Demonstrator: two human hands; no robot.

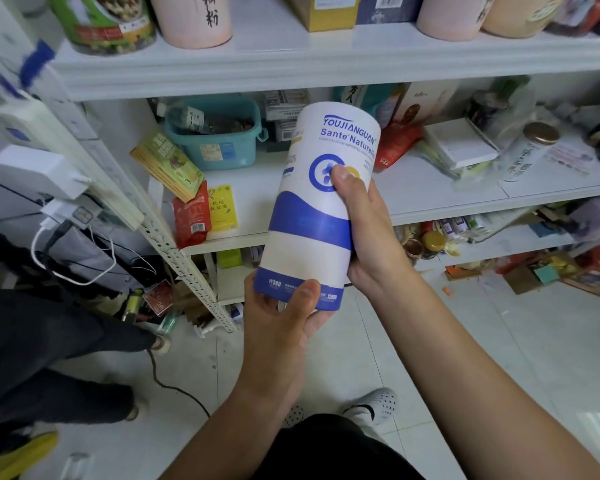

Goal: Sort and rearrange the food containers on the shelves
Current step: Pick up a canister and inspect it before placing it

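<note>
Both hands grip the tall white-and-blue canister (pixel 321 206) in front of the shelves, the left hand (pixel 281 313) cupped under its base and the right hand (pixel 368 230) wrapped round its side, thumb across the label, tilted slightly before the middle shelf (pixel 447 195).

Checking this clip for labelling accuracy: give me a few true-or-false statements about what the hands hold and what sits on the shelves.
1. Both hands grip the white and blue canister. True: left hand at its base, right hand on its side.
2. The canister stands on the middle shelf. False: it is held in the air, tilted.
3. A teal bin sits on the middle shelf. True.
4. The gold-lidded jar stands left of the teal bin. False: it is far to its right.
</note>
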